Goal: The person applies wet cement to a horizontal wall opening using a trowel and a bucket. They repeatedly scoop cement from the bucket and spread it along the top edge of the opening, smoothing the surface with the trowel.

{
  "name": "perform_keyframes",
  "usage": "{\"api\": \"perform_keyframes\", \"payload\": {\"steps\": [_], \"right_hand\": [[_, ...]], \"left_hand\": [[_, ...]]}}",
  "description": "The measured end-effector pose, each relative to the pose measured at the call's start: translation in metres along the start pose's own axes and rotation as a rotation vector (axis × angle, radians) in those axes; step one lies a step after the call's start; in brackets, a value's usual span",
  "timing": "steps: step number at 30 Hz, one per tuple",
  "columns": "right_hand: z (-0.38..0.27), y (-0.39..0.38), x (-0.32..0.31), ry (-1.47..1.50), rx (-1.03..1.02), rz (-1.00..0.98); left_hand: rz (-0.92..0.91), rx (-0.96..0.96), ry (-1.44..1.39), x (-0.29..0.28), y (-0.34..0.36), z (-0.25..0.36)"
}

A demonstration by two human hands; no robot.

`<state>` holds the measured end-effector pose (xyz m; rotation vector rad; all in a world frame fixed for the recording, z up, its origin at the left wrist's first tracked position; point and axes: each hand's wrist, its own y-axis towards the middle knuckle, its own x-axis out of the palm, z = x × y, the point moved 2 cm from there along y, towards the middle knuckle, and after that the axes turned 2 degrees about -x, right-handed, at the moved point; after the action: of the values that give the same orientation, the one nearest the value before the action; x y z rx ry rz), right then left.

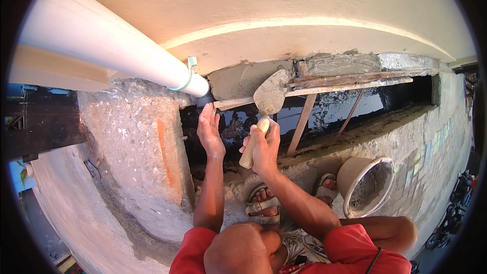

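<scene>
With the right hand (265,144) gripping the trowel (270,95) right of the pipe (127,38), and the left hand (210,134) open near the pipe's lower end, excessive blade pressure could dislodge the board (233,103) beside the pipe.

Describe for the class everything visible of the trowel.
The trowel has a broad, leaf-shaped grey blade, coated with what looks like mortar, and a thick, pale, wooden-looking handle. The right hand grips the handle. The blade points away from the person, overlapping a wooden strip in view; whether they touch cannot be told.
</scene>
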<state>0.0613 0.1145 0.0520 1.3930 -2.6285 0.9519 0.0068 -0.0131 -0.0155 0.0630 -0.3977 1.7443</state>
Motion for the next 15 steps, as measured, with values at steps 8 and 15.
{"api": "perform_keyframes", "payload": {"steps": [8, 15], "right_hand": [[-0.017, 0.034, 0.023, 0.128, 0.061, 0.033], [-0.005, 0.034, 0.046, 0.096, 0.162, -0.03]], "left_hand": [[-0.002, 0.016, -0.075, -0.004, 0.001, -0.003], [0.01, -0.036, -0.166, -0.006, 0.002, -0.008]]}}
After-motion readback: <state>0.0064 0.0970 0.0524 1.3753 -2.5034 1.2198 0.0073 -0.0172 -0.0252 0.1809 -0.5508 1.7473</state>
